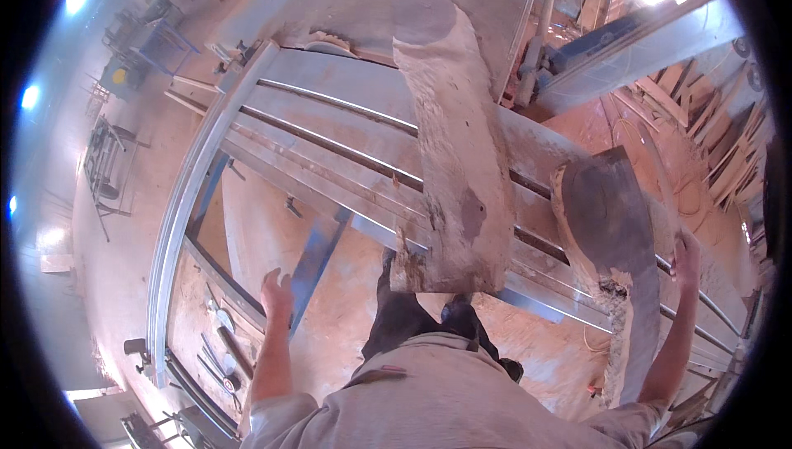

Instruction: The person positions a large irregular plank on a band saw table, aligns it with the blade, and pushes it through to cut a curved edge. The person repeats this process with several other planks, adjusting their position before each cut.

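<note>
Fingers of the left hand parted and half curled, holding nothing, raised near the frame left of the body. Fingers of the right hand bent at the lower end of a long thin bar; whether they grip it or only rest by it, I cannot tell.

The long slab lies lengthwise away from the body, flat across the slotted counter, its near end reaching toward the person's legs. Probably laid across the slots so that several rails share its weight (it looks thick and heavy).

The second slab, dark-faced with a rough pale edge, sits to the right, apart from the first and just beside the right arm. Its spacing likely keeps the two ragged edges from rubbing.

Containers: none I can make out, so no contents to log. Loose tools lie together at lower left, too small to identify surely; wood strips are heaped at far right.
</note>
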`<action>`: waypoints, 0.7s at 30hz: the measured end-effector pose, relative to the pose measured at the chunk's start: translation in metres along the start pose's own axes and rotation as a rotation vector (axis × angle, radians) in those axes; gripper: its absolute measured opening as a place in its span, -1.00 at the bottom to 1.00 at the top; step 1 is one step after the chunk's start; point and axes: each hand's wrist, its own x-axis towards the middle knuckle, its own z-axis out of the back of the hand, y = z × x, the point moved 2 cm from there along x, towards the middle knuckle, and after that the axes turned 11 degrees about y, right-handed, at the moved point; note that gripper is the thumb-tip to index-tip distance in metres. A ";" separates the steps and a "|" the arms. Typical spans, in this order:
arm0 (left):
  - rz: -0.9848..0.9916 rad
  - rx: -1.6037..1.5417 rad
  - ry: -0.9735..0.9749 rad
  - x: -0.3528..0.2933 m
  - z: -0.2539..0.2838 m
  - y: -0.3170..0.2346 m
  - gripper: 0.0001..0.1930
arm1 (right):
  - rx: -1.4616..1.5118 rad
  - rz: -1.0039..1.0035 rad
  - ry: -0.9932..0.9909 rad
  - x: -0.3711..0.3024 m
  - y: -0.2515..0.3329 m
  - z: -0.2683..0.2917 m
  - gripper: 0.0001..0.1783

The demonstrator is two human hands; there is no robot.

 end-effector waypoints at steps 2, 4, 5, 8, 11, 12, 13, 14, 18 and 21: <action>-0.096 0.018 0.036 0.032 -0.035 0.019 -0.56 | -0.014 0.100 0.018 -0.004 0.059 -0.013 -0.76; -0.115 -0.099 0.266 0.049 -0.039 -0.004 -0.56 | 0.101 0.171 0.089 -0.015 0.141 -0.041 -0.73; -0.132 -0.149 0.383 0.055 -0.033 -0.019 -0.55 | -0.069 0.395 0.049 -0.018 0.187 -0.057 -0.72; -0.100 -0.243 0.531 0.051 -0.015 -0.026 -0.57 | -0.097 0.485 0.160 -0.022 0.323 -0.110 -0.79; -0.180 -0.189 0.652 0.070 -0.017 -0.001 -0.60 | -0.100 0.410 0.276 -0.022 0.409 -0.160 -0.80; -0.203 -0.217 0.597 0.085 -0.010 -0.001 -0.62 | -0.117 0.397 0.302 -0.022 0.420 -0.171 -0.80; -0.221 -0.248 0.539 0.099 0.000 -0.001 -0.63 | -0.136 0.388 0.333 -0.021 0.432 -0.182 -0.81; -0.220 -0.277 0.473 0.110 0.022 -0.009 -0.63 | -0.158 0.388 0.382 -0.019 0.446 -0.200 -0.81; -0.677 -0.147 -0.305 0.149 0.165 -0.122 -0.47 | -0.770 1.083 0.313 -0.066 0.491 -0.276 -0.87; -0.914 0.092 -0.124 0.171 0.194 -0.181 -0.45 | -1.077 1.126 0.469 -0.119 0.533 -0.318 -0.86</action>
